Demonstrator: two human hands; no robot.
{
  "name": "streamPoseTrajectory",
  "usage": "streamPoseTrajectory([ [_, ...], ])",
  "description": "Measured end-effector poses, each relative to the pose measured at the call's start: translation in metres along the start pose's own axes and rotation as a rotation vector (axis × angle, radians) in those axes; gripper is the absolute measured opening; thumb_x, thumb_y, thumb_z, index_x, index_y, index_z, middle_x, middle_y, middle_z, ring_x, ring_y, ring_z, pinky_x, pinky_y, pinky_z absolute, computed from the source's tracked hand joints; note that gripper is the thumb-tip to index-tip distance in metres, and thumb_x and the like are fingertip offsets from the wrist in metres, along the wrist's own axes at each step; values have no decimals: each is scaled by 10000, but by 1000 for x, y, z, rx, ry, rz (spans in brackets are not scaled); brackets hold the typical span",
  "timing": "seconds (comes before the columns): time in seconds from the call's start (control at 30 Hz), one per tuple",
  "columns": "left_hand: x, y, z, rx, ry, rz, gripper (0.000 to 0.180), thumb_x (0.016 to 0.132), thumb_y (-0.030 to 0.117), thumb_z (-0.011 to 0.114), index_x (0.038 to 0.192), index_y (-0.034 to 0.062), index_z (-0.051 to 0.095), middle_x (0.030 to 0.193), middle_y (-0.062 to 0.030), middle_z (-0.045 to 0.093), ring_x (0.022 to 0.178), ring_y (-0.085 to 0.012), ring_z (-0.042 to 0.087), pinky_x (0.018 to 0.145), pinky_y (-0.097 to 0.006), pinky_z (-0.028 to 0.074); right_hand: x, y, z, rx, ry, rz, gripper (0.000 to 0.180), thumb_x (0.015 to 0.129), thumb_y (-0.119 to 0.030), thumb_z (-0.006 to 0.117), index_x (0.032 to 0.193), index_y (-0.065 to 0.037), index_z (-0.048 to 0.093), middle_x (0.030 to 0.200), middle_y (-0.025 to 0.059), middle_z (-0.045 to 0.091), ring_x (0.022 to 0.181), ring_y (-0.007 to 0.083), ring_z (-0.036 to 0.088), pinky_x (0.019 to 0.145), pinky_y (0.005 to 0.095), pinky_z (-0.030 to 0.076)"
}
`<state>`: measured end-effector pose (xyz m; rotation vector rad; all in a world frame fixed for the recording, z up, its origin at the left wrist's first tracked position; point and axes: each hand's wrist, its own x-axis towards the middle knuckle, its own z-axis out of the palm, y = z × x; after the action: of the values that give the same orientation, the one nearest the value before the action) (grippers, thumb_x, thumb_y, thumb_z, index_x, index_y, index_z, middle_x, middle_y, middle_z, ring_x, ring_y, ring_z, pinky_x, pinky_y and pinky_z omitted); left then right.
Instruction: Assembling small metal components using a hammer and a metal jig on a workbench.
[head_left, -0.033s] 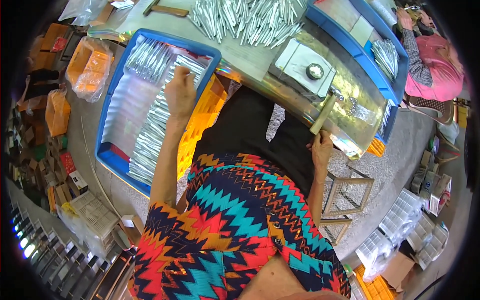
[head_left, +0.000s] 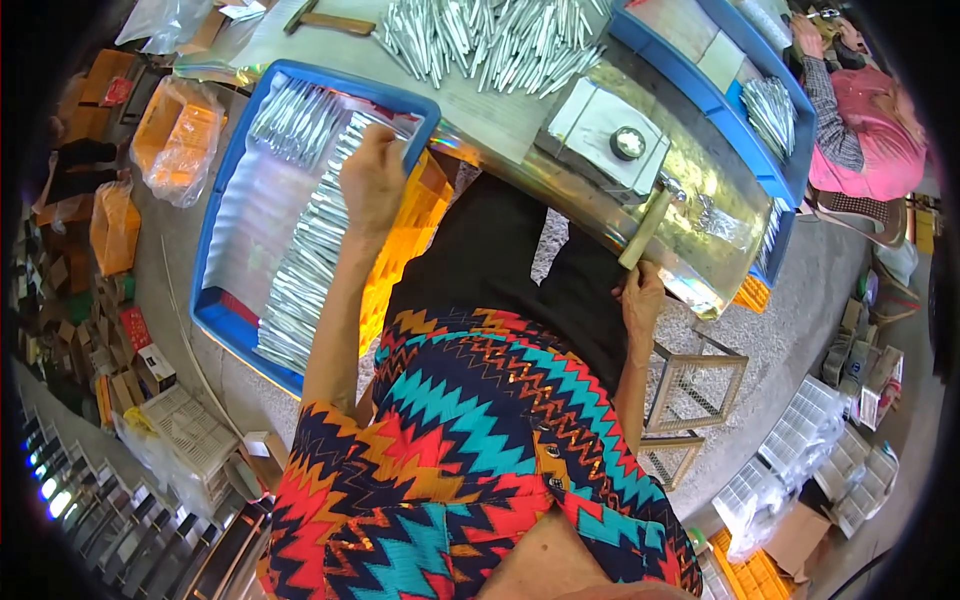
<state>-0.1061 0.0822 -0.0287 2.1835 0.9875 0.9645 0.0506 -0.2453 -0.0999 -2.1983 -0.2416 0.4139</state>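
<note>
My left hand (head_left: 372,185) is closed in a fist over the right side of a blue crate (head_left: 205,270). Whatever it may hold is hidden by the fingers. Under and beside it runs a long row of thin silvery metal pieces (head_left: 305,255), with another bundle of them at the crate's far end. My right hand (head_left: 642,298) hangs at the table's front edge, fingers curled in. It is just below the handle end of a hammer (head_left: 648,228) lying on the table; I cannot make out anything in its grip.
More metal pieces lie heaped on the table (head_left: 490,125). A block with a round metal knob (head_left: 628,144) stands near the hammer. Blue bins (head_left: 690,75) are at the right, beyond which a person in pink (head_left: 865,135) works. An orange crate (head_left: 425,205) supports the blue one.
My left hand has shifted a little to the right, towards the crate's right rim, still closed. The right hand and the hammer look unmoved.
</note>
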Motion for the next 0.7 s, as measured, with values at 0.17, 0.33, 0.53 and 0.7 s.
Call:
streamPoseTrajectory([
  [0.17,35,53,63,-184,-254,-32,100,725,100,585,790,24,588,673,-136,597,622,-237,590,574,-314,449,-1,-2,-1,-33,8,-54,174,845,-154,472,831,-3,559,526,84,525,444,148,548,437,286,423],
  [0.33,54,39,141,-24,-287,18,124,685,100,589,786,34,619,730,-152,609,711,-299,591,651,-357,454,-3,-3,5,-65,18,-55,163,843,-153,477,829,-7,548,541,123,521,463,185,553,456,325,414],
  [0.53,64,36,163,-21,-341,166,134,696,102,575,803,36,619,762,-141,613,734,-293,590,668,-352,456,-3,7,8,-136,53,-118,150,836,-153,484,821,-12,534,628,206,524,566,338,534,511,385,389],
  [0.7,68,28,163,-9,-402,287,140,712,116,571,819,35,612,772,-141,613,741,-295,590,677,-355,460,-6,0,9,-206,57,-120,132,819,-149,489,822,-28,544,665,216,542,613,380,537,535,412,397],
])
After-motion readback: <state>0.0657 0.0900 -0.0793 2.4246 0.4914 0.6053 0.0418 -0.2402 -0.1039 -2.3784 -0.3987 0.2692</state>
